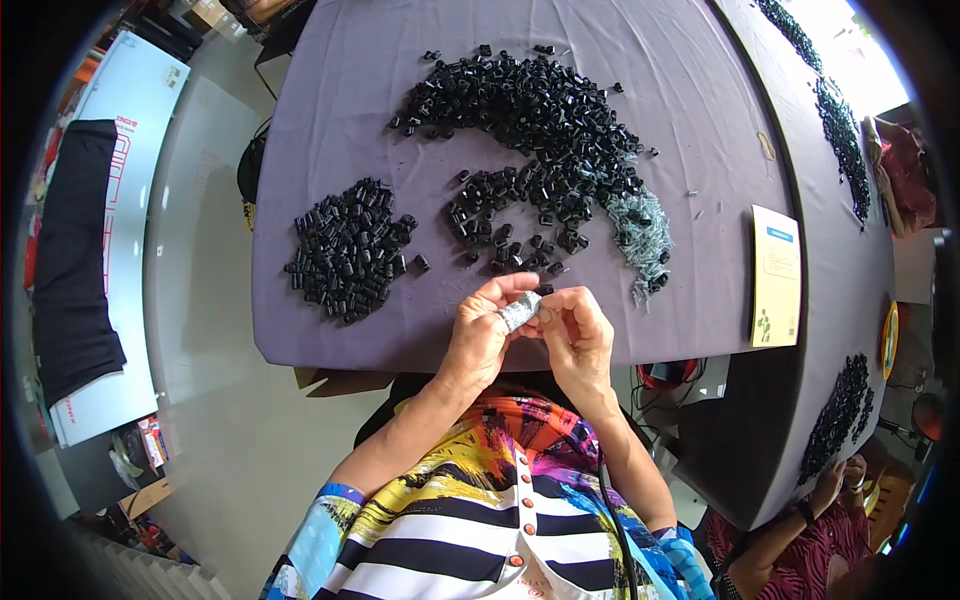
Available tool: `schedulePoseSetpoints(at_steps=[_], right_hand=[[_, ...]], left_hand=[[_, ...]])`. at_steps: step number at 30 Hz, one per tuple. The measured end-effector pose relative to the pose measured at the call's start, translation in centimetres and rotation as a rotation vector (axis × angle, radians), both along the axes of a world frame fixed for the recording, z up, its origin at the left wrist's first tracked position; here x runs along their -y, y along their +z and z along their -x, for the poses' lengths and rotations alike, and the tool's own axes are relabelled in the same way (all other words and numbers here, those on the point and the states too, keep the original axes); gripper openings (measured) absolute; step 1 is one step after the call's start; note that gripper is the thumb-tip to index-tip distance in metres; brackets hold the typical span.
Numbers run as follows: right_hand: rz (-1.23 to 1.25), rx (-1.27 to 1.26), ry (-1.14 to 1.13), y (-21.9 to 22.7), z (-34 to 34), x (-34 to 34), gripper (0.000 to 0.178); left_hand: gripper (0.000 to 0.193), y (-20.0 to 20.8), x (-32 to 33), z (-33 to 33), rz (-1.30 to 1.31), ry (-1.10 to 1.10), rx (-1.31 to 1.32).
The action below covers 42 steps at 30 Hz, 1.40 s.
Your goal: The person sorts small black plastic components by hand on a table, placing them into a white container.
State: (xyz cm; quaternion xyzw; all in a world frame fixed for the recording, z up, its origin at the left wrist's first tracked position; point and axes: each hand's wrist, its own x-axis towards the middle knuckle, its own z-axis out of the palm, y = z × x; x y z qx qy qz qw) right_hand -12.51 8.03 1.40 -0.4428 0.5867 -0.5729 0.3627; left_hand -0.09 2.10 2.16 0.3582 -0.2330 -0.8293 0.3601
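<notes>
Just over the table's near edge, my left hand (480, 330) and my right hand (580, 345) meet with bent, closed fingers. A whitish-grey wrap (519, 312) covers the left thumb. Both hands pinch at one spot, but what they hold is hidden by the fingers. Beyond them lie loose small black plastic pieces, part of a large curved heap (530, 110). To the left sits a separate heap of black cylindrical pieces (350, 250). A pile of thin grey-blue screw-like pieces (640, 235) touches the large heap's right end; their exact kind is too small to tell.
A grey cloth covers the table (330, 110). On its right lie a yellow booklet (775, 280) and a rubber band (766, 146). The adjoining table bears more black heaps (838, 420), near a co-worker's hands (840, 480). Black cloth (75, 250) lies over a white box at far left.
</notes>
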Motion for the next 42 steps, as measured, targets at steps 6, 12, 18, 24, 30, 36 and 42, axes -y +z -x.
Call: schedulePoseSetpoints(at_steps=[6, 12, 18, 24, 30, 36, 42], right_hand=[[0.048, 0.030, -0.029, 0.5, 0.1, 0.0, 0.012], [0.036, -0.159, -0.013, 1.3, 0.1, -0.2, 0.014], [0.047, -0.150, -0.061, 0.7, 0.1, -0.1, 0.016], [-0.005, -0.192, -0.044, 1.3, 0.0, -0.1, 0.015], [0.005, -0.259, -0.028, 2.1, 0.0, -0.3, 0.015], [0.011, -0.274, 0.001, 1.8, 0.4, -0.2, 0.016], [0.027, -0.361, 0.077, 2.1, 1.4, 0.6, 0.020]], left_hand=[[0.018, -0.2, 0.0, -0.2, -0.047, -0.043, -0.030], [0.018, 0.0, -0.2, -0.2, -0.052, 0.000, 0.010], [0.018, -0.4, -0.1, -0.2, 0.005, -0.029, 0.067], [0.014, -0.3, -0.6, 0.2, 0.128, 0.030, 0.222], [0.015, -0.2, -0.8, -0.3, 0.204, -0.043, 0.336], [0.015, -0.2, -0.4, -0.4, 0.175, -0.100, 0.349], [0.012, -0.7, -0.1, -0.2, 0.038, -0.014, 0.217]])
